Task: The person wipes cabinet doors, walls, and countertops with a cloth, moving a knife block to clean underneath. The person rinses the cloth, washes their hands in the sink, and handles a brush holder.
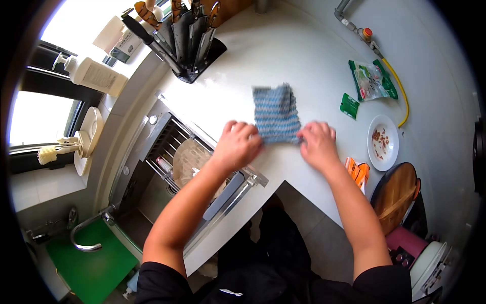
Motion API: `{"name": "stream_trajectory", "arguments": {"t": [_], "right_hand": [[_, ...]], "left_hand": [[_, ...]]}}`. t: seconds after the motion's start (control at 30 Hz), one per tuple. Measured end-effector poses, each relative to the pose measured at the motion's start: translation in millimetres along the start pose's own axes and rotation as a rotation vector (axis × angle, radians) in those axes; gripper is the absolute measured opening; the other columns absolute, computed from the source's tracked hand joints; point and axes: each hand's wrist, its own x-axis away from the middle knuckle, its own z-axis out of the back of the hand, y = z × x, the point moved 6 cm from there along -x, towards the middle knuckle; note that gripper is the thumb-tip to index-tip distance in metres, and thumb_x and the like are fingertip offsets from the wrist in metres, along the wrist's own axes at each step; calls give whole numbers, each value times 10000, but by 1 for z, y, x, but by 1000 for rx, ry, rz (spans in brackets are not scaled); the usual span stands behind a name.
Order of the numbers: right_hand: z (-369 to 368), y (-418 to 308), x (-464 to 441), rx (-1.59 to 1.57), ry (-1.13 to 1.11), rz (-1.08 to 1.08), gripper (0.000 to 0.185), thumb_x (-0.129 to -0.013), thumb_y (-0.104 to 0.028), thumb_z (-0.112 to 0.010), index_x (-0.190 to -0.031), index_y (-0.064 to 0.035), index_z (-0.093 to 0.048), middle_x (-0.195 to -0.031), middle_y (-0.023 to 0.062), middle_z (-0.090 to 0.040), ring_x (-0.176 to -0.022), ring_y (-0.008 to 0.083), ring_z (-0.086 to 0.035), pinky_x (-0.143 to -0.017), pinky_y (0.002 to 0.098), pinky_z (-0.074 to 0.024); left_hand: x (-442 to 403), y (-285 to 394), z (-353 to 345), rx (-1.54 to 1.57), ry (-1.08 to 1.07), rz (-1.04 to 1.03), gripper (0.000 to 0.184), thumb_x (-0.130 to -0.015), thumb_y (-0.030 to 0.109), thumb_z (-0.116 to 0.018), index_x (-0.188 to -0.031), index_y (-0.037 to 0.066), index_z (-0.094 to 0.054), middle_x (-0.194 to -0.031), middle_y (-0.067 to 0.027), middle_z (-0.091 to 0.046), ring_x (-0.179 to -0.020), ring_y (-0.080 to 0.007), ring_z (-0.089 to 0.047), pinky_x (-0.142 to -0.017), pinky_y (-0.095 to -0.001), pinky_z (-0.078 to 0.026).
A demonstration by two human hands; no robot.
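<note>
A blue and grey striped cloth lies on the white countertop, its far edge a little ragged and its right side bunched. My left hand is closed at the cloth's near left corner. At the near right corner, my right hand pinches the edge between curled fingers. The near edge stretches between both hands.
Left of my left arm is a sink with a rack; a knife block stands behind it. On the right are a white plate with brown bits, a green packet, an orange packet and wooden boards.
</note>
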Motion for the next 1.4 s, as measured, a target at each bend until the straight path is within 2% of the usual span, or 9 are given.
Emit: {"name": "stream_trajectory", "arguments": {"t": [0.1, 0.2, 0.27, 0.3, 0.43, 0.57, 0.73, 1.2, 1.4], "right_hand": [[-12, 1, 20, 22, -152, -101, 167, -750, -26, -647, -888, -116, -674, -964, 58, -619, -1013, 290, -581, -925, 459, -448], [-25, -1, -5, -260, 16, -68, 145, -834, -35, -622, -958, -58, -694, -1011, 110, -668, -958, 347, -635, -853, 453, -532], [-41, -11, -37, -362, 229, -14, 204, -908, -83, -622, -1087, -47, -714, -1114, 149, -691, -1079, 363, -645, -960, 449, -525], [-59, -7, -49, -393, 156, 19, 419, -992, -251, -595, -1329, -5, -632, -1372, 223, -612, -1312, 387, -556, -1122, 446, -441], [-93, -10, -44, -84, -48, 21, 733, -1022, -480, -485, -1532, 40, -402, -1615, 249, -365, -1520, 374, -325, -1252, 472, -252], [-90, -36, 22, 75, -162, -73, 907, -1008, -643, -376, -1579, 58, -311, -1663, 256, -281, -1564, 374, -243, -1278, 495, -144], [-83, -25, -1, 47, -156, -123, 918, -997, -652, -385, -1580, 54, -316, -1653, 260, -301, -1563, 369, -251, -1269, 499, -155], [-104, 184, -322, 62, 110, 110, 691, -983, -513, -562, -1493, -50, -505, -1536, 233, -481, -1400, 402, -476, -1176, 481, -376], [-105, 230, -385, -35, -37, 68, 725, -1033, -564, -440, -1552, -56, -437, -1606, 203, -413, -1476, 379, -387, -1228, 437, -294]], "left_hand": [[9, 11, -12, 90, -94, -4, 187, -846, 239, -769, -980, 119, -718, -1004, -57, -670, -1083, -245, -622, -1025, -472, -439], [-20, 5, -29, 157, -40, 60, 356, -849, 235, -733, -1161, 73, -676, -1168, -92, -649, -1235, -292, -575, -1081, -474, -414], [-49, -5, -53, 157, 10, 127, 466, -875, 245, -691, -1294, 46, -639, -1299, -124, -633, -1333, -323, -538, -1133, -475, -389], [-62, -11, -72, 94, 24, 124, 587, -908, 310, -625, -1418, 36, -527, -1441, -157, -534, -1426, -347, -440, -1187, -485, -324], [-63, -6, -91, -85, -164, 142, 824, -972, 478, -434, -1624, 11, -245, -1697, -223, -218, -1585, -376, -177, -1293, -481, -128], [-22, 33, -89, -93, -288, 86, 837, -968, 481, -412, -1634, 13, -219, -1693, -235, -220, -1589, -379, -162, -1292, -500, -94], [-41, 21, -83, -2, -218, 107, 747, -988, 411, -410, -1611, 16, -297, -1661, -235, -297, -1562, -390, -244, -1275, -512, -165], [-339, -171, -142, -90, 133, 173, 756, -949, 431, -508, -1584, 53, -345, -1604, -267, -377, -1502, -446, -327, -1242, -524, -248], [-408, -209, -163, -170, -43, 272, 824, -964, 499, -435, -1619, 33, -252, -1680, -196, -264, -1553, -358, -242, -1281, -452, -152]]}}
